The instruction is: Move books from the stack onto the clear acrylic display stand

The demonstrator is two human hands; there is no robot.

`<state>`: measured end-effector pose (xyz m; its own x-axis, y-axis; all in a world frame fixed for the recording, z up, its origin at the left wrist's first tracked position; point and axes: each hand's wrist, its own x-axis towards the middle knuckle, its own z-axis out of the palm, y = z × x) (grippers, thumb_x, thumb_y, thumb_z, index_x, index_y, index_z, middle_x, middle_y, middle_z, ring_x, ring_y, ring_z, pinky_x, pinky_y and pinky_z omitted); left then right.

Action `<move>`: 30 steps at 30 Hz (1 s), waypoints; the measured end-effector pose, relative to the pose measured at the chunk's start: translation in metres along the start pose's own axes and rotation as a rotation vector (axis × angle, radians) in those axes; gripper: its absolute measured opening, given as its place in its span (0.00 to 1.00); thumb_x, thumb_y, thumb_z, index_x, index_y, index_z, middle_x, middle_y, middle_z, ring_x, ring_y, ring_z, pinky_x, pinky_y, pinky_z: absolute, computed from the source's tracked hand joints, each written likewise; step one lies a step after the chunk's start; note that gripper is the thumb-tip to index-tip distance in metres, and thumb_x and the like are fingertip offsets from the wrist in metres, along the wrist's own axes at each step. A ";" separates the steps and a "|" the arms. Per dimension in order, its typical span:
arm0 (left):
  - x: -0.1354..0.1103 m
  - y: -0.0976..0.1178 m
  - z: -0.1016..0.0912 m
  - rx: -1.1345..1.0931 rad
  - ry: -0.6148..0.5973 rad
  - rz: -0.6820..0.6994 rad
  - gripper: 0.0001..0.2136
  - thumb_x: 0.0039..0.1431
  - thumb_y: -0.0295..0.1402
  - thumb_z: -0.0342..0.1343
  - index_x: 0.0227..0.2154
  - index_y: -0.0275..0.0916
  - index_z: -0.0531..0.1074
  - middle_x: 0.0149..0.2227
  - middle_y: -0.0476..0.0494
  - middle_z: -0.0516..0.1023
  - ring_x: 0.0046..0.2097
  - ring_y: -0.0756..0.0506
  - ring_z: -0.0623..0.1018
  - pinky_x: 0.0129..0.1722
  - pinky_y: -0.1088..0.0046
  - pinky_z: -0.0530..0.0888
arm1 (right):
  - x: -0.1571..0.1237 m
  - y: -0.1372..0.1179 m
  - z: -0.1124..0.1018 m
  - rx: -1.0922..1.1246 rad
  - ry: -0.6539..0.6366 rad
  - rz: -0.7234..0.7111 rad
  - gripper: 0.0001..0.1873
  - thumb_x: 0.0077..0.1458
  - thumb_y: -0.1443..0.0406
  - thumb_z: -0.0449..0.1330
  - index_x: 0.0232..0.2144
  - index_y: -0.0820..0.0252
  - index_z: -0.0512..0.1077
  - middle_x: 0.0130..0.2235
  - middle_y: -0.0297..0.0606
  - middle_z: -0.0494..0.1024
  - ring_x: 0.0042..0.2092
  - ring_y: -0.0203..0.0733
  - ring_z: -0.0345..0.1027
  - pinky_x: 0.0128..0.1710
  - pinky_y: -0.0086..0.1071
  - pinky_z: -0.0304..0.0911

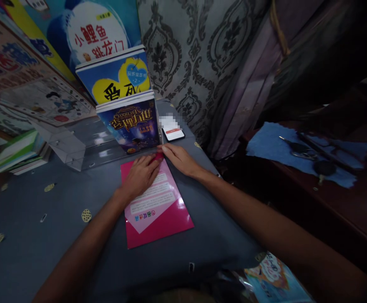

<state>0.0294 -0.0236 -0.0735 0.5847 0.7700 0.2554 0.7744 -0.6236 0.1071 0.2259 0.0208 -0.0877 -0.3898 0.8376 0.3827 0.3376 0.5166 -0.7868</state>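
Flat on the blue-grey tablecloth (44, 244), straight ahead of us, lies the pink booklet (161, 214). Its long axis runs away from us, with the near end swung a little to our right, and its print reads upside down from our side. Both hands sit at its far short edge, so the booklet stretches back from the fingers toward our body rather than beyond them.

Our left hand (141, 174) lies palm down on the far end of the cover, fingers stretched out and close together, gripping nothing. Our right hand (178, 158) comes in from the right, and its fingertips touch the far right corner, meeting the left fingertips over a small red patch. The left hand covers more of the booklet, while the right is only at the corner. The right fingers look straight, but the thumb is hidden, so we cannot tell whether that hand pinches the edge or merely rests on it.

Just beyond the fingertips a dark blue book (133, 126) stands upright in a clear stand (76, 147), its foot close to the booklet's far edge. A blue and yellow book (114, 80) rises behind it. A phone (173, 134) lies just right of the stand, near the right hand, and a stack of books (16, 153) lies well off to the left. A patterned curtain (196, 54) hangs behind. To the right, a dark side table (328, 210) carries a blue cloth (271, 151) with scissors (299, 149) on it.

We cannot make out what the red patch is. The light is dim, and the far right is nearly black.
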 end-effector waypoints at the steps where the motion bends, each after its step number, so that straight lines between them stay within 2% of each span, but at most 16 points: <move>1: -0.003 0.000 -0.001 -0.007 0.000 -0.011 0.19 0.73 0.36 0.42 0.59 0.37 0.70 0.60 0.33 0.73 0.59 0.38 0.73 0.60 0.53 0.69 | -0.002 -0.002 0.000 -0.043 -0.021 -0.020 0.23 0.71 0.56 0.45 0.51 0.61 0.76 0.49 0.44 0.82 0.52 0.47 0.75 0.54 0.42 0.67; 3: -0.012 -0.001 -0.002 0.017 0.003 -0.067 0.20 0.73 0.37 0.42 0.59 0.35 0.68 0.61 0.32 0.73 0.62 0.37 0.71 0.63 0.51 0.67 | -0.006 -0.007 0.003 -0.145 -0.073 -0.080 0.21 0.71 0.58 0.47 0.52 0.61 0.76 0.49 0.45 0.82 0.52 0.48 0.75 0.55 0.44 0.67; 5: -0.025 -0.001 -0.003 0.080 0.008 -0.150 0.21 0.73 0.38 0.42 0.61 0.34 0.66 0.63 0.31 0.71 0.65 0.36 0.69 0.65 0.48 0.65 | -0.010 -0.011 0.008 -0.245 -0.130 -0.155 0.21 0.69 0.60 0.49 0.54 0.63 0.74 0.54 0.49 0.80 0.57 0.51 0.72 0.60 0.49 0.63; 8: -0.045 -0.006 -0.002 0.154 0.027 -0.267 0.25 0.72 0.43 0.42 0.63 0.32 0.63 0.65 0.27 0.68 0.68 0.32 0.65 0.66 0.44 0.63 | -0.016 -0.017 0.017 -0.355 -0.219 -0.241 0.24 0.69 0.59 0.51 0.60 0.65 0.70 0.62 0.53 0.72 0.67 0.52 0.61 0.67 0.55 0.55; 10: -0.055 -0.010 -0.001 0.157 0.037 -0.314 0.27 0.72 0.45 0.42 0.64 0.31 0.61 0.66 0.24 0.66 0.69 0.31 0.63 0.66 0.45 0.63 | -0.019 -0.020 0.023 -0.409 -0.267 -0.252 0.27 0.69 0.56 0.52 0.63 0.66 0.67 0.65 0.54 0.69 0.70 0.53 0.56 0.69 0.55 0.52; 13: -0.061 -0.014 0.001 0.128 0.030 -0.333 0.28 0.72 0.46 0.41 0.64 0.29 0.60 0.67 0.23 0.64 0.70 0.32 0.62 0.66 0.48 0.64 | -0.020 -0.022 0.028 -0.463 -0.300 -0.228 0.30 0.68 0.55 0.55 0.63 0.69 0.66 0.66 0.56 0.67 0.71 0.54 0.53 0.70 0.53 0.50; 19: -0.055 -0.015 0.002 0.076 -0.008 -0.318 0.29 0.72 0.46 0.41 0.64 0.26 0.60 0.67 0.21 0.62 0.70 0.32 0.61 0.67 0.47 0.63 | -0.020 -0.021 0.029 -0.484 -0.302 -0.227 0.30 0.67 0.56 0.56 0.63 0.70 0.66 0.66 0.58 0.67 0.71 0.54 0.53 0.70 0.53 0.51; 24: -0.040 -0.016 -0.001 -0.010 -0.056 -0.208 0.26 0.73 0.42 0.40 0.66 0.31 0.59 0.69 0.27 0.60 0.72 0.38 0.58 0.69 0.50 0.60 | -0.022 -0.021 0.028 -0.504 -0.273 -0.235 0.28 0.69 0.57 0.52 0.64 0.68 0.65 0.66 0.56 0.66 0.71 0.52 0.53 0.69 0.53 0.54; 30: -0.022 -0.011 -0.007 -0.025 -0.140 -0.131 0.26 0.74 0.41 0.39 0.68 0.35 0.56 0.71 0.32 0.58 0.73 0.41 0.56 0.70 0.50 0.58 | -0.027 -0.027 0.024 -0.665 -0.163 -0.037 0.28 0.68 0.60 0.51 0.63 0.75 0.66 0.65 0.62 0.66 0.68 0.59 0.58 0.68 0.55 0.54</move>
<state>0.0064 -0.0352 -0.0738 0.5089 0.8548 0.1017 0.8408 -0.5189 0.1544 0.2066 -0.0202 -0.0882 -0.5175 0.8070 0.2845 0.7557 0.5870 -0.2905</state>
